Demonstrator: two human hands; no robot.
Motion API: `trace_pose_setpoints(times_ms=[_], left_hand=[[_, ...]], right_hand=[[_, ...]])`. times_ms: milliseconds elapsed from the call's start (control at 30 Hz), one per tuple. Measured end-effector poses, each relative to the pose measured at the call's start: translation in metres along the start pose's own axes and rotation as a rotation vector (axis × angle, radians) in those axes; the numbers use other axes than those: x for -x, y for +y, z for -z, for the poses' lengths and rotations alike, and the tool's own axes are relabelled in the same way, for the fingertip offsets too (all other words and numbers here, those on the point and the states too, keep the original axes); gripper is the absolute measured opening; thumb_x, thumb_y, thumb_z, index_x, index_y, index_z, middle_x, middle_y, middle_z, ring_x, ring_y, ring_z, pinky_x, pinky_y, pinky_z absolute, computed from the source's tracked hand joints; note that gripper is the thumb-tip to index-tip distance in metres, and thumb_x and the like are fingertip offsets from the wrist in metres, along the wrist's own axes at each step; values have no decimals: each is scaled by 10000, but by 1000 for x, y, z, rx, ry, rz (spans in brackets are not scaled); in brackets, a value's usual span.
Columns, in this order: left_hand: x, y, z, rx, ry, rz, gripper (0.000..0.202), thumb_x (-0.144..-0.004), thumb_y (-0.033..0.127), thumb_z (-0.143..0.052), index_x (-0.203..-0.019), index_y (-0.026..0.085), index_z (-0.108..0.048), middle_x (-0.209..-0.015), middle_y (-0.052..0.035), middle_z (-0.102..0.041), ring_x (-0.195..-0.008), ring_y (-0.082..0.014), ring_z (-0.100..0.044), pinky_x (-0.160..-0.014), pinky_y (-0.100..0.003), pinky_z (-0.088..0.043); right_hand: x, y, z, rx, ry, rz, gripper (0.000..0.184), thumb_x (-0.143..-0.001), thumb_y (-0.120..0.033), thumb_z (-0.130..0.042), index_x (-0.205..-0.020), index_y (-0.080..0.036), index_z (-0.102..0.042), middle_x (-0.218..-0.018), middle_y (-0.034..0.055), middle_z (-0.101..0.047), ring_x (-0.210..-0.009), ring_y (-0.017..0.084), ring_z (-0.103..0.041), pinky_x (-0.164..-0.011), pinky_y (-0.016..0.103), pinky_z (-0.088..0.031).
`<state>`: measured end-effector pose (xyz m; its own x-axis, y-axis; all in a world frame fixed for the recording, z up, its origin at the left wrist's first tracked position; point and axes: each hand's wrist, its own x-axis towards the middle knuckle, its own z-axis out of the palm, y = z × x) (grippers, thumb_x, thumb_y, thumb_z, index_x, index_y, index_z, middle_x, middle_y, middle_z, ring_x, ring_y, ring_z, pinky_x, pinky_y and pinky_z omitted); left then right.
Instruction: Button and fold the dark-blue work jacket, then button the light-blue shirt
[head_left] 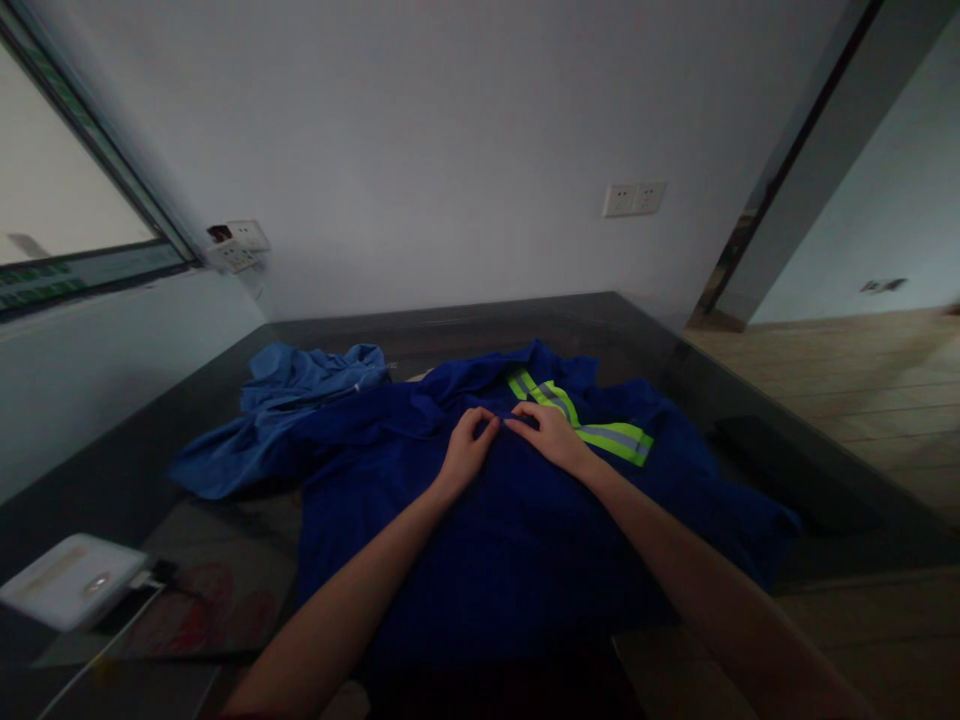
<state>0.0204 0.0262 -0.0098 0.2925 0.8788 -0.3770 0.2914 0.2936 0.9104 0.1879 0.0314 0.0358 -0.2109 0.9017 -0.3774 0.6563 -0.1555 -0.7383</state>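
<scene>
A dark blue work garment (480, 520) with yellow-green and grey reflective strips (611, 437) lies spread over the dark tabletop and hangs toward me at the front. Near its middle, my left hand (470, 445) pinches the cloth between thumb and fingers. Close beside it, my right hand (550, 432) pinches the same cloth, just left of the reflective strips. The fingertips of both hands almost meet. Whatever small part of the garment sits between them is too small to make out.
A lighter blue garment (300, 385) lies crumpled at the back left. On the left front stands a white box-shaped device (75, 580) with a cable. A dark flat object (787, 470) lies on the right of the table (600, 315). Wall sockets (634, 199) are behind.
</scene>
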Motion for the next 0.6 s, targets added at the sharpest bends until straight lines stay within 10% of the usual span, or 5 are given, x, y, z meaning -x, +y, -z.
trace_pose_setpoints(times_ms=[600], left_hand=[[4, 11, 3, -124, 31, -155, 101, -866, 195, -487, -773, 192, -527, -838, -19, -553, -817, -157, -536, -766, -267, -420]], right_hand=[[1, 2, -5, 60, 86, 28, 134, -891, -263, -508, -802, -185, -569, -776, 30, -630, -751, 180, -587, -696, 286, -399]])
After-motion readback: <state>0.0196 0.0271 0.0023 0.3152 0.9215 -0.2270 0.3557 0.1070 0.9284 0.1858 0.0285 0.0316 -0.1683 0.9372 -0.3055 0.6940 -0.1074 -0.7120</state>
